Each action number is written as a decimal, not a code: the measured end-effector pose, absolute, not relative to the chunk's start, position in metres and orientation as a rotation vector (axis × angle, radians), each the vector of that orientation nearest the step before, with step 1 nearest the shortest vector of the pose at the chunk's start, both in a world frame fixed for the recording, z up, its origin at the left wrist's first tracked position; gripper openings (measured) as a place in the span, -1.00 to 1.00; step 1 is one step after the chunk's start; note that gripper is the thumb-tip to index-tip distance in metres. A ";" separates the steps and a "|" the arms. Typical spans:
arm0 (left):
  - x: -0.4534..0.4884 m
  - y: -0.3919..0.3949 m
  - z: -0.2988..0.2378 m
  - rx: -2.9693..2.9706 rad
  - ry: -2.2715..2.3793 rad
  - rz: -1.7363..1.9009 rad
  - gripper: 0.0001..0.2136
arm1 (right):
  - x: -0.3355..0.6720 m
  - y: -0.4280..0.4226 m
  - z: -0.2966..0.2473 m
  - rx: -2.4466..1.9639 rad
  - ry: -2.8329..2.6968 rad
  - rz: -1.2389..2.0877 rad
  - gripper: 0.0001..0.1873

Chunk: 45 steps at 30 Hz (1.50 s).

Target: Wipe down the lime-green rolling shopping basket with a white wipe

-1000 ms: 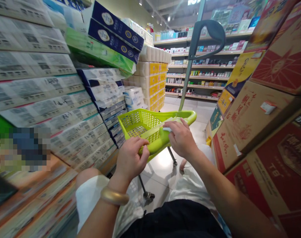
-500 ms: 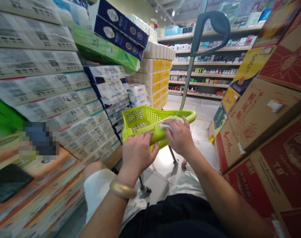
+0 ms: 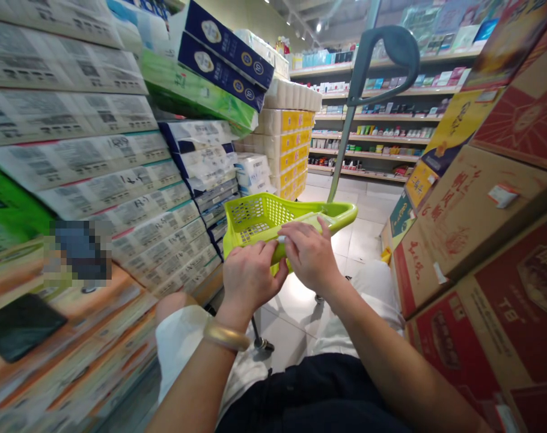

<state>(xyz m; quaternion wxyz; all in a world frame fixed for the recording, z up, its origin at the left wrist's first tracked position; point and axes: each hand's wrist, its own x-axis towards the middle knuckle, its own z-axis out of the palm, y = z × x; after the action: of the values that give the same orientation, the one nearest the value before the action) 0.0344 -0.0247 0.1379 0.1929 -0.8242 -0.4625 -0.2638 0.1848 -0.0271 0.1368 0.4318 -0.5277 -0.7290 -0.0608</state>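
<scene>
Your left hand [image 3: 250,279] holds the edge of the green shopping basket [image 3: 341,210] in front of you. Your right hand [image 3: 309,255] pinches a small white bit [image 3: 281,239] just above it.

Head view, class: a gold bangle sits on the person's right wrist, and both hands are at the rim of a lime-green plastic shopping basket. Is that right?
Not quite: the head view shows the gold bangle on the left wrist, not the right. The rest holds: the left hand and right hand are at the rim of the lime-green plastic shopping basket.
</scene>
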 end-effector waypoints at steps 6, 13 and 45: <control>0.033 -0.025 0.137 -2.296 -1.295 -0.773 -0.70 | 0.227 -0.002 0.140 -1.555 -1.609 -0.181 -0.69; 0.032 -0.024 0.138 -2.302 -1.288 -0.773 -0.70 | 0.189 -0.010 0.147 -1.431 -1.842 -0.153 -0.73; 0.022 -0.022 0.135 -2.291 -1.294 -0.812 -0.70 | 0.202 -0.010 0.136 -1.543 -1.545 -0.173 -0.68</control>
<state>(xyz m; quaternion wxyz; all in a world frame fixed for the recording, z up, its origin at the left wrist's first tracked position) 0.0215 -0.0222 0.1349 0.1925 -0.8164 -0.4612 -0.2893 0.2018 -0.0105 0.1361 0.4578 -0.6263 -0.6271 -0.0700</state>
